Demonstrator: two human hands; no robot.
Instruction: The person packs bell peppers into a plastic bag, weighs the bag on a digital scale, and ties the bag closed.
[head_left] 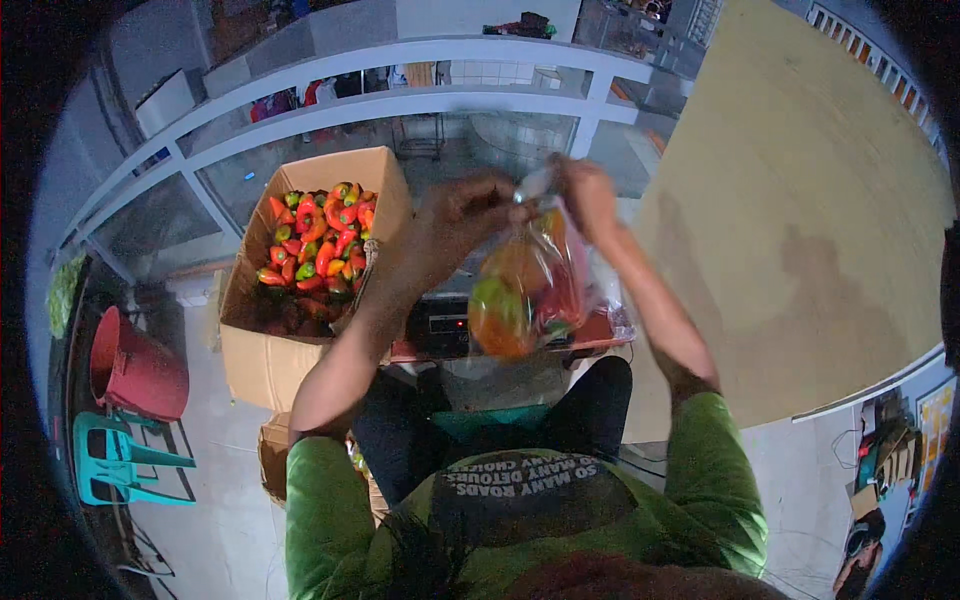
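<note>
My left hand [478, 197] and my right hand [585, 195] are raised in front of me, both closed at the gathered, twisted top of a clear plastic bag [525, 295]. Red, orange and green peppers show through the bag, which hangs below my fingers. Beneath it is a dark device with a small red light [440, 325], probably a scale, partly hidden by the bag, on a reddish low surface [600, 340]. To the left an open cardboard box [250, 355] holds many loose red, orange and green peppers [320, 230].
A large pale board [790, 150] fills the right side. A white railing [420, 120] runs across the front. At the left are a red bin [140, 375] and a teal plastic chair [110, 460]. Another carton [275, 450] sits low beside my left leg; assorted clutter [890, 450] lies at the lower right.
</note>
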